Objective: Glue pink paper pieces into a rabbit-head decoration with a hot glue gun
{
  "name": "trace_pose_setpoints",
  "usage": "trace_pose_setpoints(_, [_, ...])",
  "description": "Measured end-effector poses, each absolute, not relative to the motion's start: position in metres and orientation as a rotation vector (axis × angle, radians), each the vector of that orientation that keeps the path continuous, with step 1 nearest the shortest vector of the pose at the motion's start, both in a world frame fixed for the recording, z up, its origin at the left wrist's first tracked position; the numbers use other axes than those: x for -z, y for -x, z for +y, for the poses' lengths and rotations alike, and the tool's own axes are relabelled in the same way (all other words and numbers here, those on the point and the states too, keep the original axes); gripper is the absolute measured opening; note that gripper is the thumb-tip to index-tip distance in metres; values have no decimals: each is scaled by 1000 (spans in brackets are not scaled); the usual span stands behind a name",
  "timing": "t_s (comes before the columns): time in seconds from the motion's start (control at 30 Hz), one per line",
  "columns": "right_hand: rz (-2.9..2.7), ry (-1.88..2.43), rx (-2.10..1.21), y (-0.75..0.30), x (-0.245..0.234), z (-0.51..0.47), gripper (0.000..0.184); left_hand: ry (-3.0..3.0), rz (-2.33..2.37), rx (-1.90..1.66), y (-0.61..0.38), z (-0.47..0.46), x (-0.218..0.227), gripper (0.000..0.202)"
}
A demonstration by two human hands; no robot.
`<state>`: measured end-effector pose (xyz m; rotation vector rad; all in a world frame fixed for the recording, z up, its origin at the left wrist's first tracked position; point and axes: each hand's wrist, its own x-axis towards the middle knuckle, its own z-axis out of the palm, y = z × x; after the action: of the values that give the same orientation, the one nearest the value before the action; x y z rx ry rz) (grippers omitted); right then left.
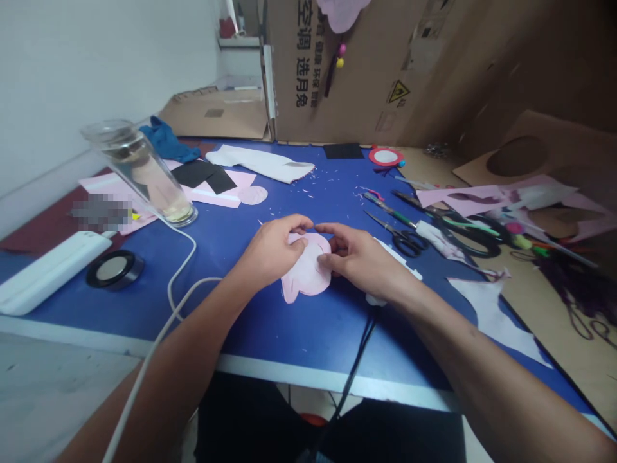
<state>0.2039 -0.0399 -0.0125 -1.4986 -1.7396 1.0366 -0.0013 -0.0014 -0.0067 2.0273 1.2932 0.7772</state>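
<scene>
Left hand [277, 247] and right hand [354, 254] pinched on my pink cutout [311, 273]
Blue tabletop [270, 328] stretches to the near edge [289, 371]; small scissors [398, 235] lie just past my right hand.

The pink cutout [308, 275] looks matt (the jug [155, 179], glossy glass)

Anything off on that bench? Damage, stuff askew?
Loose scraps litter the blue tabletop beyond the pink piece, untidy. The glass container at left appears to lean, though lens distortion may explain it. A patch beside it is pixelated, unreadable. That piece, between left hand and right hand, shows no obvious damage.
</scene>
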Motion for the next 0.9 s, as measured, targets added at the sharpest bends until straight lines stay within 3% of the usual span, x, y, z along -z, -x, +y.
trace_pose_setpoints(0.17, [-1677,1485,-1055,-206,13,-39,62,-1965,1410,-762,5,4,8,40])
trace_pose_setpoints(0.5, [-1654,1543,-742,-208,8,-41,61,-1586,1418,-1077,14,10,9,46])
trace_pose_setpoints(0.73, [-1465,1457,-1080,-202,9,-40,74,-1110,1206,-1335,12,17,4,51])
trace_pose_setpoints(0.9, [-1315,1374,-1187,-201,5,-38,74,-1039,1195,-1213,10,14,1,62])
